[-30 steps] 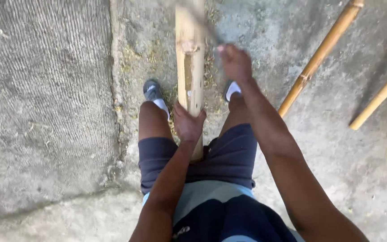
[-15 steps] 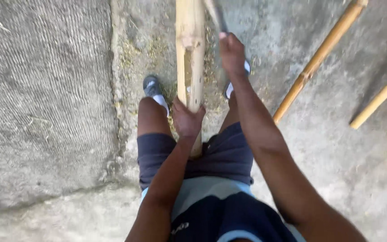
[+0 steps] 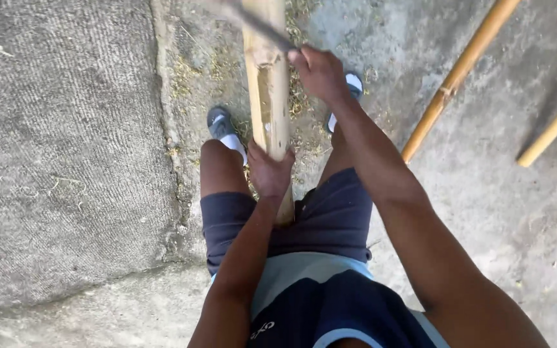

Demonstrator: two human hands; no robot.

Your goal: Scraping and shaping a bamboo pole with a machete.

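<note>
Since the earlier frame, the right hand has moved left and now sits right beside the thick, pale yellow bamboo pole, and the dark blade it grips has swung across the pole's front, where before it pointed straight up the frame. The fingers are clenched around the blade's handle, and the thin, blurred blade slants up and to the left over the bamboo's top section. The left hand is clamped on the lower part of the same pole, near the person's lap, with the bamboo running from between the thighs away toward the far edge. The person wears dark blue shorts and grey sandals with white socks; one foot shows to the left of the pole and the other is partly hidden behind the right hand. Rough grey concrete ground lies beneath, strewn with pale shavings around the pole's base. Well off to the right, two thinner, golden bamboo poles lie slanted on the ground.
</note>
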